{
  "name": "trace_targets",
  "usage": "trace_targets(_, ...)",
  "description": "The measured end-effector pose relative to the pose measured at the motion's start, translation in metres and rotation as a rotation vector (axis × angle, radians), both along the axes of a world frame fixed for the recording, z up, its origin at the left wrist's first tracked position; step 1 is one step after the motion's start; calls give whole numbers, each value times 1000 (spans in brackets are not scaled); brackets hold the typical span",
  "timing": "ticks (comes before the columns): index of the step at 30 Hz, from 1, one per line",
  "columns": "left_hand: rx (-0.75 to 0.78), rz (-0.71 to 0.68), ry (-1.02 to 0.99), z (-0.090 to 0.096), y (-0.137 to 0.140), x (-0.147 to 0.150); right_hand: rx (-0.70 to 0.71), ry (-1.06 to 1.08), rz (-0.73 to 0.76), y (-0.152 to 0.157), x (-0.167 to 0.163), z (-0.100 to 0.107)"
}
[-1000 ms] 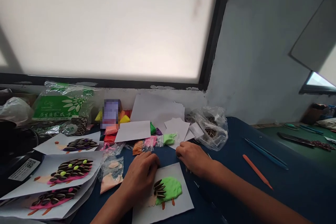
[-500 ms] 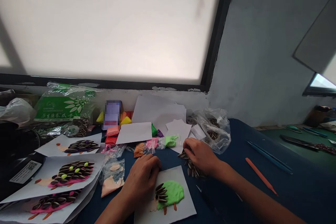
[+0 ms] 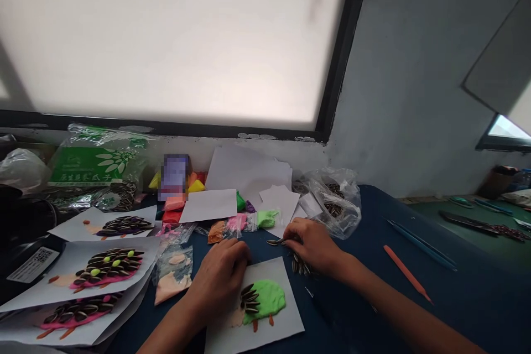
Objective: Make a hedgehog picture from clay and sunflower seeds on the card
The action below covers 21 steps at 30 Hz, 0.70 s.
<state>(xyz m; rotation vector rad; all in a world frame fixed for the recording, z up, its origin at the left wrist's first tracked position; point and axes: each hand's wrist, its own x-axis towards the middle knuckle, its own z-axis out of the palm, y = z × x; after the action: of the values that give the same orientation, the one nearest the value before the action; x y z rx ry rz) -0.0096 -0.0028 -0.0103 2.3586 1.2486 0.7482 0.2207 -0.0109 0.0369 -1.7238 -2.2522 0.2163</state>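
My left hand [image 3: 224,268], fingers curled under, rests over the upper left edge of a white card [image 3: 286,325]; anything inside it is hidden. On the card is a green clay shape [image 3: 270,298] with brown legs and a peach end, partly set with striped sunflower seeds [image 3: 249,298]. To the right, my right hand [image 3: 309,240] is closed in a pinch, a sunflower seed [image 3: 274,242] sticking out from its fingertips. Below that hand lies a small pile of seeds [image 3: 301,265] on the dark blue tabletop.
Finished seed-and-clay cards [image 3: 120,321] stack at left, beside a bag of peach clay [image 3: 172,282]. Behind are clay packets [image 3: 218,231], white paper [image 3: 244,168], a phone [image 3: 174,177] and a plastic bag of seeds [image 3: 336,204]. An orange tool [image 3: 406,274] and blue tweezers [image 3: 421,246] lie right.
My right hand has drawn slightly left from over the seed pile, and a seed now shows at its fingertips. My left hand stays on the card. The view has shifted a little.
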Motion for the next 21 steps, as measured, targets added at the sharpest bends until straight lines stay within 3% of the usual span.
trace_targets(13,3,-8,-26,3,-1,0,-19,-198,21,-4,-11,1)
trace_targets(21,6,-8,-27,1,-1,0,35,-150,-18,-4,-6,4)
